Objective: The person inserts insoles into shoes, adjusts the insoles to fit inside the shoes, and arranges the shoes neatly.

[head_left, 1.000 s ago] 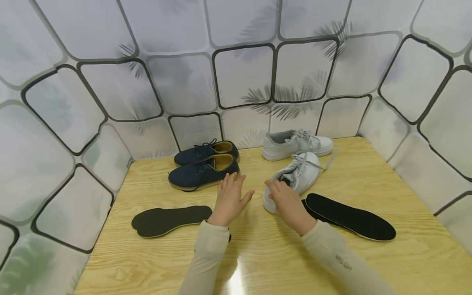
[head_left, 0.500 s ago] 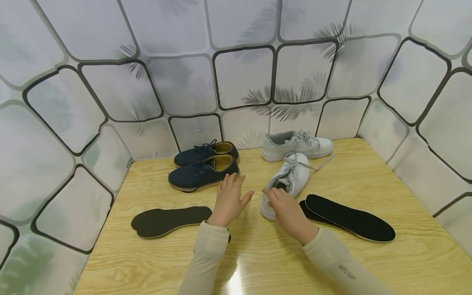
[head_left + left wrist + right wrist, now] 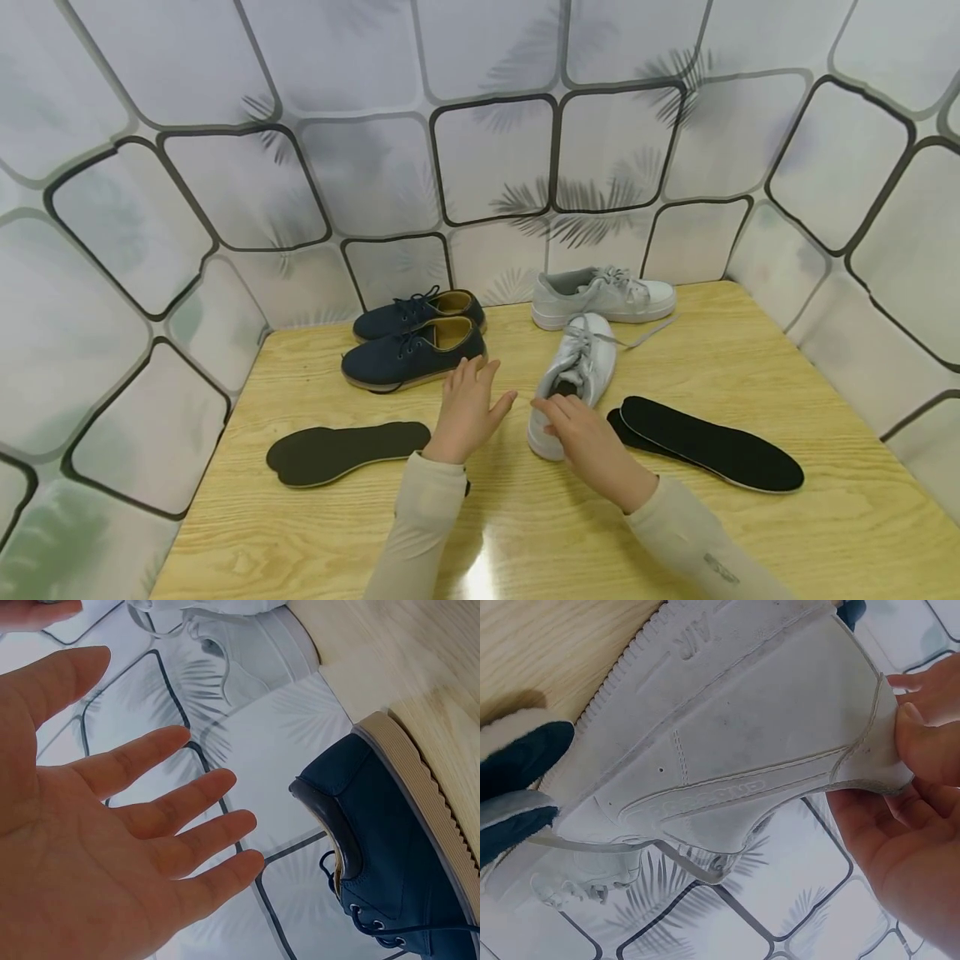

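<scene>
My right hand [image 3: 588, 442] pinches the heel collar of a white lace-up sneaker [image 3: 602, 360]. In the right wrist view, the thumb lies outside the sneaker's heel [image 3: 859, 697] and fingers curl under the collar edge. The sneaker sits with its toe pointing to the back and its grey laces loose. My left hand [image 3: 467, 408] is held out with spread fingers, palm facing inward, and grips nothing. Near its fingertips is the heel of a navy lace-up shoe [image 3: 405, 358], also seen in the left wrist view [image 3: 405, 847].
A second white sneaker [image 3: 570, 308] and another navy shoe [image 3: 386, 318] stand by the patterned wall [image 3: 495, 158]. Two black insoles [image 3: 720, 442] overlap at the right. Dark insoles [image 3: 330, 454], stacked, lie at the left on the wooden table [image 3: 300, 550].
The held sneaker has turned, its toe swinging left and its heel coming closer to me. My right hand moved slightly nearer with it. The left hand stayed put.
</scene>
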The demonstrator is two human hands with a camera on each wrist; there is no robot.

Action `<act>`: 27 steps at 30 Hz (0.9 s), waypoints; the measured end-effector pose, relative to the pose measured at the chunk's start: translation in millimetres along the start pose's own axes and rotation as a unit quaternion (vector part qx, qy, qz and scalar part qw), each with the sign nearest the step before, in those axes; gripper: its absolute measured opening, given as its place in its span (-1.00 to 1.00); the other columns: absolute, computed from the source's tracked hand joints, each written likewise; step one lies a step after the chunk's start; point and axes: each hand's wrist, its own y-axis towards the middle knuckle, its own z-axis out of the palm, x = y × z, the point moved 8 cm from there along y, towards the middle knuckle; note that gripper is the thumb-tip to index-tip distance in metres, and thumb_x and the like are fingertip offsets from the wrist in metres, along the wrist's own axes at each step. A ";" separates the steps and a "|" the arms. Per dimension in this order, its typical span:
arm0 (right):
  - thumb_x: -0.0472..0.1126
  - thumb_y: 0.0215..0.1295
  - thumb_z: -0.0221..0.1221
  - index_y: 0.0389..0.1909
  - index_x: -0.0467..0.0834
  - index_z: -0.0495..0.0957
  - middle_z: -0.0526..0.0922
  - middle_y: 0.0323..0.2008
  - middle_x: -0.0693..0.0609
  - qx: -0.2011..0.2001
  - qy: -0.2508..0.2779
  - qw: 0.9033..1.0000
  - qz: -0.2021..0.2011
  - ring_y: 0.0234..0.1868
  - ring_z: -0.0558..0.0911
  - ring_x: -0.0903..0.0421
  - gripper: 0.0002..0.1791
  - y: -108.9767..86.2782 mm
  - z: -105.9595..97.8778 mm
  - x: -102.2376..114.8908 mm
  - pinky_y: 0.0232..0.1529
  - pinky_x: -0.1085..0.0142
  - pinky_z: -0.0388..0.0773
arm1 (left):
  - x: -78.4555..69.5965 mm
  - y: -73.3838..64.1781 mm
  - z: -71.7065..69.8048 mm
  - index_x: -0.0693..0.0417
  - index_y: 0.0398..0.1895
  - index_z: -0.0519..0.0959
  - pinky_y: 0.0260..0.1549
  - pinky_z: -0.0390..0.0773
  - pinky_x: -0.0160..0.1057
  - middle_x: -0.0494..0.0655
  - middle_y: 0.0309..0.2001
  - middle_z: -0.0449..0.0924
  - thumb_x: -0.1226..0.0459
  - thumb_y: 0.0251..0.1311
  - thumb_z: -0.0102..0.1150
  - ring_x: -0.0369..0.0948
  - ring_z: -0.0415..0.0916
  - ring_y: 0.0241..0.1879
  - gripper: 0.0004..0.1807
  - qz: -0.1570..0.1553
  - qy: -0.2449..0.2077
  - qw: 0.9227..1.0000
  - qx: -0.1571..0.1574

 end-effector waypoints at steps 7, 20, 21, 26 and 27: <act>-0.50 -0.02 0.36 0.01 -0.22 0.50 0.56 -0.25 0.02 0.009 0.035 0.999 0.005 -0.31 0.50 0.13 -0.50 -6.1 -5.1 1.9 -0.34 0.31 0.50 | -2.6 0.6 8.1 0.23 0.27 0.38 0.22 0.16 0.26 0.33 0.28 0.28 0.08 0.31 0.15 0.28 0.15 0.31 -0.43 0.003 -0.007 1.000 0.019; -0.51 -0.08 0.38 -0.04 -0.20 0.53 0.55 -0.28 0.04 0.017 0.059 0.998 -0.012 -0.26 0.54 0.12 -0.49 -14.7 -17.1 3.0 -0.27 0.26 0.55 | -16.4 5.1 37.6 0.29 0.28 0.36 0.07 0.46 0.02 0.22 0.16 0.46 0.15 0.39 0.05 0.09 0.44 0.14 -0.48 0.016 -0.126 0.985 0.115; -0.51 -0.09 0.38 -0.04 -0.19 0.53 0.55 -0.29 0.04 0.018 0.061 0.998 -0.016 -0.26 0.55 0.12 -0.49 -15.3 -17.5 2.9 -0.27 0.26 0.55 | -18.0 5.0 40.2 0.31 0.27 0.37 0.06 0.46 0.01 0.21 0.15 0.47 0.16 0.39 0.05 0.08 0.45 0.13 -0.49 0.018 -0.143 0.982 0.120; -0.49 -0.11 0.39 -0.04 -0.17 0.53 0.56 -0.29 0.04 0.023 0.070 0.997 -0.033 -0.26 0.56 0.12 -0.48 -19.3 -17.8 0.4 -0.26 0.26 0.55 | -24.4 5.1 49.2 0.30 0.17 0.46 -0.02 0.51 -0.05 0.17 0.09 0.51 0.21 0.39 0.05 0.03 0.50 0.05 -0.59 0.027 -0.160 0.980 0.112; -0.48 -0.10 0.39 -0.04 -0.17 0.53 0.56 -0.29 0.04 0.025 0.073 0.996 -0.035 -0.27 0.56 0.13 -0.47 -20.2 -18.0 -0.3 -0.26 0.27 0.55 | -25.4 5.3 50.5 0.30 0.15 0.47 -0.03 0.52 -0.06 0.17 0.07 0.53 0.22 0.39 0.05 0.02 0.51 0.03 -0.61 0.026 -0.159 0.981 0.104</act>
